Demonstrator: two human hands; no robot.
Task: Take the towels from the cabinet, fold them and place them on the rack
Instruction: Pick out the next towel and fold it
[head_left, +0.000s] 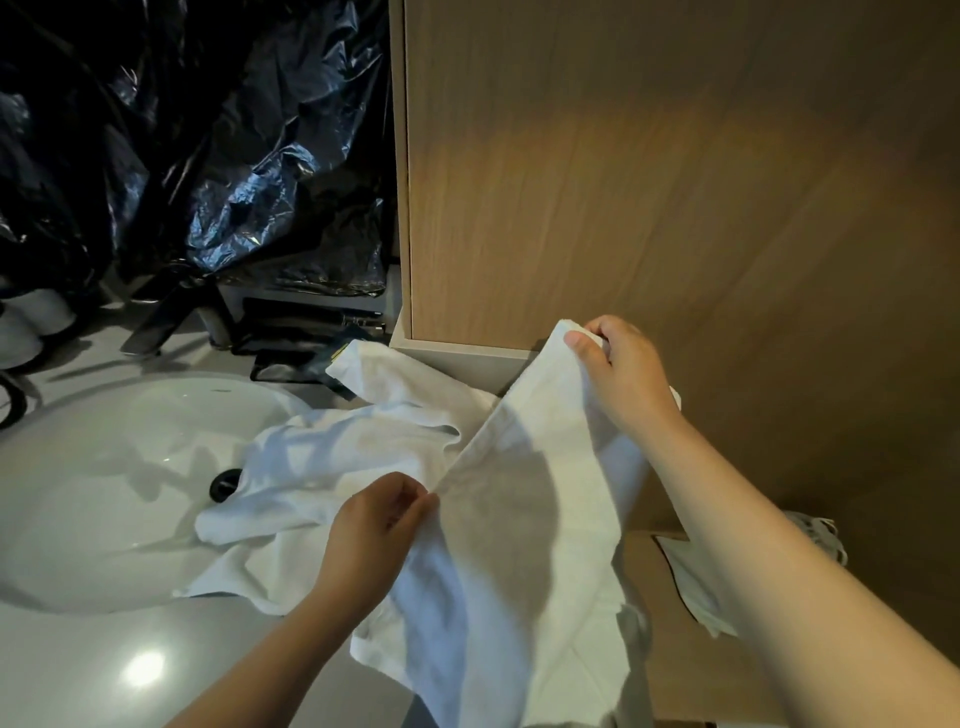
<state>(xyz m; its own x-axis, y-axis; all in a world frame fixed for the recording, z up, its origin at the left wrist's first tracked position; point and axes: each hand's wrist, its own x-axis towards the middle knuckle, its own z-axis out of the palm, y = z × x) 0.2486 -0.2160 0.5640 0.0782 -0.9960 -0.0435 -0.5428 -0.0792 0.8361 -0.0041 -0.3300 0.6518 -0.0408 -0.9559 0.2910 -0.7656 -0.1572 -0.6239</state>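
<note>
A white towel (524, 519) hangs stretched between both my hands in front of the wooden cabinet (649, 182). My right hand (621, 371) pinches its upper corner, raised near the cabinet's base. My left hand (376, 530) pinches the same top edge lower and to the left. The towel's lower part drapes down toward me. A second white towel (332, 467) lies crumpled on the counter, partly spilling over the sink's rim.
A white oval sink (104, 493) with a dark drain (226, 483) fills the left. Black plastic sheeting (208, 156) covers the wall behind it. Dark items (291, 338) lie at the counter's back. White cloth (696, 587) lies low on the right.
</note>
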